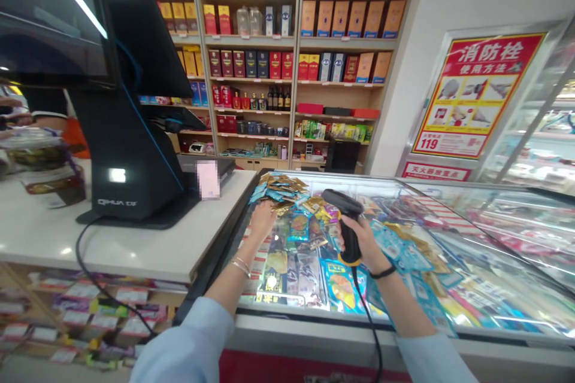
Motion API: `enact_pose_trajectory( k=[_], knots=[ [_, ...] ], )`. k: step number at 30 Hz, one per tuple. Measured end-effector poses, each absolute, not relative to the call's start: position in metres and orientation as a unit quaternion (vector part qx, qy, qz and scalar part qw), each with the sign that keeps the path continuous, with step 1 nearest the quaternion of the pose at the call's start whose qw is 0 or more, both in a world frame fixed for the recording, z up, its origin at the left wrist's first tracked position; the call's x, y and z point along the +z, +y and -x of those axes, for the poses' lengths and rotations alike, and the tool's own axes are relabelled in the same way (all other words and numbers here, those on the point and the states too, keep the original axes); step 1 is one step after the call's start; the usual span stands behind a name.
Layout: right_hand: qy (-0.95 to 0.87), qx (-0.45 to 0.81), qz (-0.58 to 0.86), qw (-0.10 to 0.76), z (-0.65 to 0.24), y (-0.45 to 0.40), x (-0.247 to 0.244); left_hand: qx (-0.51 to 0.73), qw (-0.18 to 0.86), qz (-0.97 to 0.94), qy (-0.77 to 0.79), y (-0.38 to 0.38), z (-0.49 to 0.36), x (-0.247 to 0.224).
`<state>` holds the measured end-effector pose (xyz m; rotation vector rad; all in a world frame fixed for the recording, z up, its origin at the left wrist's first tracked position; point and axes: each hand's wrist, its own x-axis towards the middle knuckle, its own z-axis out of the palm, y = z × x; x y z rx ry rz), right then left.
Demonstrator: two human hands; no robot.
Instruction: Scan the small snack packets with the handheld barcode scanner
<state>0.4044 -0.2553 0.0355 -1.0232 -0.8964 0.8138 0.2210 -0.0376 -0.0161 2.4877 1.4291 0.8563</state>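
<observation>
Black scanner: upright over the glass-topped chest, handle in the right hand, its head pointing toward the far left.
Right grip: narrow, fingers wrapped round the handle; probably held so to leave the head unobstructed and aimable.
Cable: hangs from the handle base down over the chest's near edge, seemingly kept below the hand to avoid fouling the head.
Left hand: at the near edge of the blue and gold packet pile; fingertips partly lost among the foil, so whether they pinch a packet cannot be told.
Packet pile: heaped loosely at the chest's far left corner, beside the counter, presumably for easy reach by that hand.
Spread packets: overlapping, right of the scanner, apart from the pile; perhaps so the two groups do not mix.
Terminal: black, standing on the white counter.
</observation>
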Motion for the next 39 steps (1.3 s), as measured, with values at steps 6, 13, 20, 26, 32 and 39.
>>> enact_pose_trajectory(
  k=[6, 13, 20, 26, 32, 39],
  knots=[
    [-0.422, 0.376, 0.482, 0.670, -0.399, -0.242, 0.013, 0.144, 0.043, -0.905, 0.399, -0.037, -0.236, -0.035],
    [-0.417, 0.371, 0.484, 0.674, -0.398, -0.244, 0.015, 0.124, 0.030, -0.905, 0.405, -0.041, -0.234, -0.036],
    [-0.424, 0.368, 0.486, 0.670, -0.398, -0.245, 0.017, 0.154, -0.029, -0.895, 0.418, -0.052, -0.238, -0.027],
    [-0.420, 0.367, 0.488, 0.672, -0.400, -0.247, 0.016, 0.166, -0.092, -0.905, 0.382, -0.042, -0.247, -0.014],
    [-0.422, 0.367, 0.495, 0.665, -0.400, -0.248, 0.016, 0.127, -0.076, -0.922, 0.357, -0.045, -0.243, 0.003],
    [-0.416, 0.367, 0.496, 0.668, -0.399, -0.250, 0.016, 0.127, -0.006, -0.877, 0.463, -0.057, -0.228, 0.021]
  ],
)
